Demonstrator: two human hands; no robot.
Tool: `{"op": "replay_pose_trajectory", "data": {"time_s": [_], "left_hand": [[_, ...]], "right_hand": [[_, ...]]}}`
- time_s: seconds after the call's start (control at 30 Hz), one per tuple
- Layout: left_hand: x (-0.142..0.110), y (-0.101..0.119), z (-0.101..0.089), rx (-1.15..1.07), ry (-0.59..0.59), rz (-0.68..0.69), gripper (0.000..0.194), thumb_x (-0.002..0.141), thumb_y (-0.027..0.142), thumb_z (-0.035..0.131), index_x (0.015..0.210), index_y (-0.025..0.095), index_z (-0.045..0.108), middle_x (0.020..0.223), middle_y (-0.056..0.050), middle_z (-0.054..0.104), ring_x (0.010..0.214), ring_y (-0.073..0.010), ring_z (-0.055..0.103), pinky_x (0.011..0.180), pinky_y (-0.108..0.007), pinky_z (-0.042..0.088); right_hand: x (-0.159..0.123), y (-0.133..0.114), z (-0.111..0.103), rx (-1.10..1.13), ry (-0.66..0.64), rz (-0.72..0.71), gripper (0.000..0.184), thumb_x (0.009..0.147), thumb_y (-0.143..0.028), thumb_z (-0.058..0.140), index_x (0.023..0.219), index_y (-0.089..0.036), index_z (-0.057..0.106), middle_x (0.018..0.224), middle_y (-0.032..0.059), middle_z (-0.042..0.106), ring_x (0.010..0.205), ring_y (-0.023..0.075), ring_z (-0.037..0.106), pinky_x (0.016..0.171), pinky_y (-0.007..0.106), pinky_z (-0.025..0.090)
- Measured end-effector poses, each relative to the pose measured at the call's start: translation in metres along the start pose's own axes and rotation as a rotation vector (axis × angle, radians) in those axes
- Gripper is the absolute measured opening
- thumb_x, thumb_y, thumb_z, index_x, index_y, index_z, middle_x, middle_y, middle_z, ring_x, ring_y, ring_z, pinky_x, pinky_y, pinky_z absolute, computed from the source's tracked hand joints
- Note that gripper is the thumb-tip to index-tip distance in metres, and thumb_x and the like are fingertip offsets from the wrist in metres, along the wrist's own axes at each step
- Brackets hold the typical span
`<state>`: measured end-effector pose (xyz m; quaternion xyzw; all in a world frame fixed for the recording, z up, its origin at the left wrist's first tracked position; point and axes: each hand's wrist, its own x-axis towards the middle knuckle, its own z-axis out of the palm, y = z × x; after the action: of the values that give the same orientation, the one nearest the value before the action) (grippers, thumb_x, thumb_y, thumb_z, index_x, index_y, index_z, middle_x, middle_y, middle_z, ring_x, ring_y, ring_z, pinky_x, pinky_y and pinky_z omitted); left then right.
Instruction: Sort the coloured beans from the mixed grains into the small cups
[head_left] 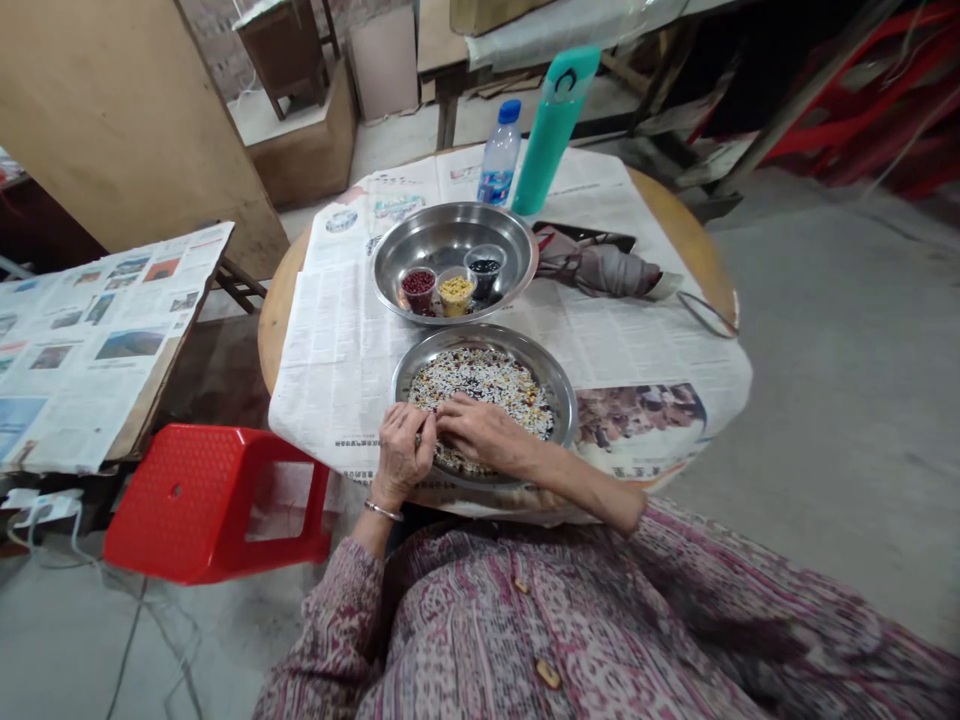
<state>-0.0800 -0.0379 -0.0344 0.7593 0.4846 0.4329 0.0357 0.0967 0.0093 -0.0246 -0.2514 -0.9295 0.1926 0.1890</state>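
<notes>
A shallow metal plate (566,395) near the table's front edge holds a spread layer of mixed white, yellow, dark red and black grains and beans (487,380). My left hand (403,450) is closed at the plate's left rim, its thumb pressed against curled fingers. Close beside it, my right hand (480,430) reaches over the grains with bent fingers drawn together. What either hand pinches is hidden or too small to name. Behind the plate stands a deeper metal basin (390,250) with three clear cups inside: red beans (418,285), yellow beans (456,292) and black beans (486,268).
A water bottle (500,155) and a teal flask (553,135) stand at the back of the newspaper-covered round table (322,310). Right of the basin lies a folded umbrella (607,268). A red stool (187,500) and a paper-covered bench (82,350) are on the left.
</notes>
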Motion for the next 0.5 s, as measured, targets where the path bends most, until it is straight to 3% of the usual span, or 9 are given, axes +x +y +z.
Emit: {"op": "replay_pose_trajectory", "data": {"time_s": [0.17,0.27,0.4,0.5], "left_hand": [[0.001,0.001,0.0,-0.011,0.004,-0.005,0.028,0.102,0.019,0.044,0.075,0.021,0.05,0.068,0.0,0.051,0.07,-0.0169,0.05,0.074,-0.034,0.042],[0.001,0.0,0.0,-0.014,-0.006,-0.017,0.028,0.102,0.019,0.044,0.075,0.021,0.05,0.069,0.0,0.051,0.07,-0.0169,0.051,0.075,-0.034,0.043],[0.0,0.0,0.0,-0.016,-0.013,-0.016,0.026,0.102,0.019,0.045,0.077,0.021,0.05,0.07,0.0,0.052,0.071,-0.0168,0.051,0.077,-0.034,0.044],[0.0,0.001,0.0,-0.02,-0.014,-0.015,0.025,0.102,0.018,0.045,0.078,0.021,0.051,0.07,0.0,0.053,0.072,-0.0171,0.052,0.078,-0.035,0.044]], "right_hand": [[0.0,0.039,-0.025,-0.155,0.152,0.266,0.027,0.094,-0.015,0.051,0.103,-0.022,0.075,0.11,0.0112,0.069,0.109,0.0269,0.055,0.093,0.043,0.052],[-0.001,0.047,-0.031,-0.217,0.168,0.394,0.028,0.095,-0.022,0.051,0.11,-0.02,0.074,0.115,0.0141,0.067,0.111,0.0301,0.054,0.094,0.046,0.051],[0.003,0.031,-0.023,-0.165,0.098,0.294,0.026,0.096,-0.028,0.055,0.115,-0.019,0.071,0.115,0.0133,0.066,0.112,0.0284,0.055,0.095,0.043,0.051],[0.001,0.022,-0.019,-0.123,-0.013,0.219,0.021,0.094,-0.018,0.054,0.106,-0.019,0.071,0.105,0.0107,0.067,0.103,0.0234,0.06,0.089,0.035,0.051]]}}
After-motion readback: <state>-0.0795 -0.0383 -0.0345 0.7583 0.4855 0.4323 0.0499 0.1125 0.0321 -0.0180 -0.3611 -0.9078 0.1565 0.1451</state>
